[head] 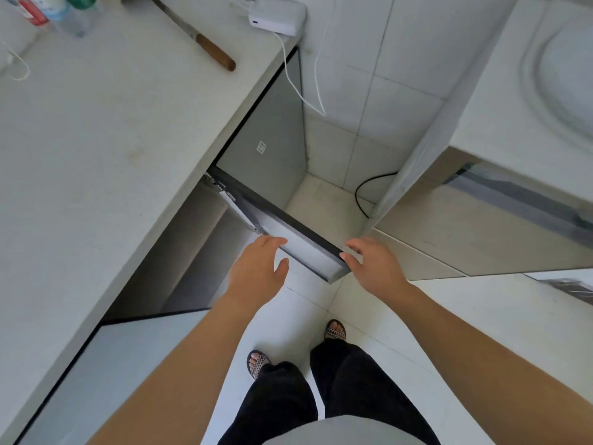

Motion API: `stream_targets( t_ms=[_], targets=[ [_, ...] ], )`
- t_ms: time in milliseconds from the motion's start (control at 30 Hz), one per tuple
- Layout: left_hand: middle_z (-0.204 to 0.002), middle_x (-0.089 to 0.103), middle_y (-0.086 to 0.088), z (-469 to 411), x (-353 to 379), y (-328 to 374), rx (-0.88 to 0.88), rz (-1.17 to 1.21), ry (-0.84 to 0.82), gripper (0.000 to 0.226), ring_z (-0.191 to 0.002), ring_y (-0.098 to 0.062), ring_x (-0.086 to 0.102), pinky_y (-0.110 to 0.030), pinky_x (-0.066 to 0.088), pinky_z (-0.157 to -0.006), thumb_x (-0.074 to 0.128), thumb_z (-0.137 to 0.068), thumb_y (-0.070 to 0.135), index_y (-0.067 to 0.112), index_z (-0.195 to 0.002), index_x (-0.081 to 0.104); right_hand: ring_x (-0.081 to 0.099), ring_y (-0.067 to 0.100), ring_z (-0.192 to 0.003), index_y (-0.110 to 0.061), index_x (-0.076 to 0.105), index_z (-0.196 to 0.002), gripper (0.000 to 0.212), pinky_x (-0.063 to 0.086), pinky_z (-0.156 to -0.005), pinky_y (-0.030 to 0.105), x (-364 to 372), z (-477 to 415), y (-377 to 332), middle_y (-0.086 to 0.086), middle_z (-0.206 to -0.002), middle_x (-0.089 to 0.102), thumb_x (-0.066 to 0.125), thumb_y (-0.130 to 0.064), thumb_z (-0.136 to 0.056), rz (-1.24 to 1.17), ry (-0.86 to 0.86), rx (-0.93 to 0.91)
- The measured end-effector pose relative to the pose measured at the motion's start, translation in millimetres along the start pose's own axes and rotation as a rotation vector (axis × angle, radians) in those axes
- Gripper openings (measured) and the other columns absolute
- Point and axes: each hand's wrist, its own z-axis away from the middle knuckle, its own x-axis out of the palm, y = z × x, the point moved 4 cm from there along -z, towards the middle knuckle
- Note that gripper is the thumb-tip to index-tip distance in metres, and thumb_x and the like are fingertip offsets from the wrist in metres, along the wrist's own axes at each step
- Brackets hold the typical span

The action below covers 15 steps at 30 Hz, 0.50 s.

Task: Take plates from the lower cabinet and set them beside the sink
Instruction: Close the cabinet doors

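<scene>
A home kitchen, by the look of it. A long pale counter (96, 139) carries a wooden-handled knife (199, 38), bottles (57, 11) and a white charger (276, 16) with its cable. Under it is a grey cabinet (192, 252), its door (288, 232) swung open. Wall (369, 59) and floor (321, 200) are in pale tile, and a white appliance (529, 91) (round moulding on top) stands opposite. The person wears sandals (256, 362).

Knife (199, 37) on counter (112, 139); cabinet door (282, 220) below, between left hand (256, 271), right hand (375, 264).
</scene>
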Motion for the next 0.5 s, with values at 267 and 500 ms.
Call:
stream_targets(
  t_ms=[267,500],
  targets=[
    [-0.139,0.047,0.001,-31.2,4.1,10.1,0.098,-0.025,-0.031,0.038,-0.125,-0.019,0.046,-0.031,0.038,-0.103,0.049,-0.093,0.028,0.022,-0.13,0.048,0.061,0.021,-0.086,-0.007,0.068,-0.105,0.021,0.043,-0.077,0.02,2.4,-0.8,4.3,0.012,-0.1,0.067,0.059,-0.018,-0.089,-0.058,0.014,0.044],
    [-0.131,0.051,-0.005,-70.2,4.5,8.4,0.372,-0.157,0.0,0.034,-0.121,-0.022,0.046,-0.037,0.044,-0.097,0.052,-0.091,0.026,0.014,-0.122,0.055,0.059,0.019,-0.089,-0.011,0.068,-0.107,0.022,0.039,-0.079,0.02,13.7,8.7,1.8,0.007,-0.102,0.065,0.059,-0.02,-0.089,-0.079,0.112,0.166]
  ],
)
